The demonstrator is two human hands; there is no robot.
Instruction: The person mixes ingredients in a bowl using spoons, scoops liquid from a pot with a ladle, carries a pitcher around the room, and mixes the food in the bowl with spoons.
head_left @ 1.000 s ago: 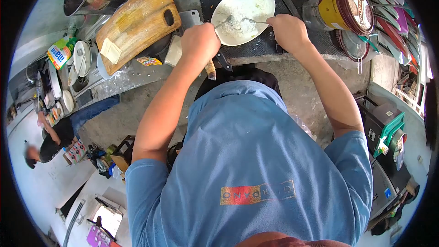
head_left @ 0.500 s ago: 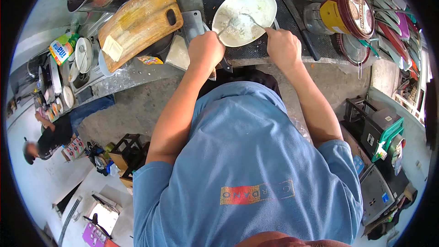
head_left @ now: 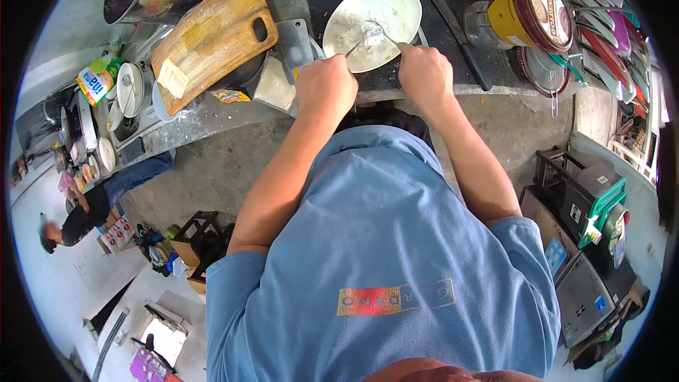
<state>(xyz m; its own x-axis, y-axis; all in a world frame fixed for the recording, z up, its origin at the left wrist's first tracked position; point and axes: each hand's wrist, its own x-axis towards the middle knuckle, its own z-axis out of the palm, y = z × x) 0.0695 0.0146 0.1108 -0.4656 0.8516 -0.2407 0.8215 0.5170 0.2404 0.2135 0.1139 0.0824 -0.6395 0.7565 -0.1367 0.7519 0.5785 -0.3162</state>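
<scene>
A white oval dish (head_left: 408, 1) holding a pale, powdery white mixture (head_left: 385, 8) sits near the counter's front edge. My left hand (head_left: 327, 86) is closed around the handle of what looks like a metal spoon (head_left: 355, 47), just below the dish's left side. Closed at the lower right rim, my right hand (head_left: 426, 74) grips a thin metal utensil (head_left: 390, 38) that looks like a fork. The two utensil heads meet in the mixture, where shine and blur hide their exact shapes. Left of the dish lies a cleaver (head_left: 292, 42).
A wooden cutting board (head_left: 212, 35) carries a pale yellow slab (head_left: 172, 78). A long dark-handled knife (head_left: 458, 32) lies right of the dish, beside a yellow-and-brown tub (head_left: 527, 18). Stacked plates (head_left: 129, 88) stand left. Another person (head_left: 88, 201) is at the far left.
Both hands and the utensils have shifted slightly within the dish, the left hand dropping a little lower. The utensil heads have come closer together. The dish appears slightly further left in view.
</scene>
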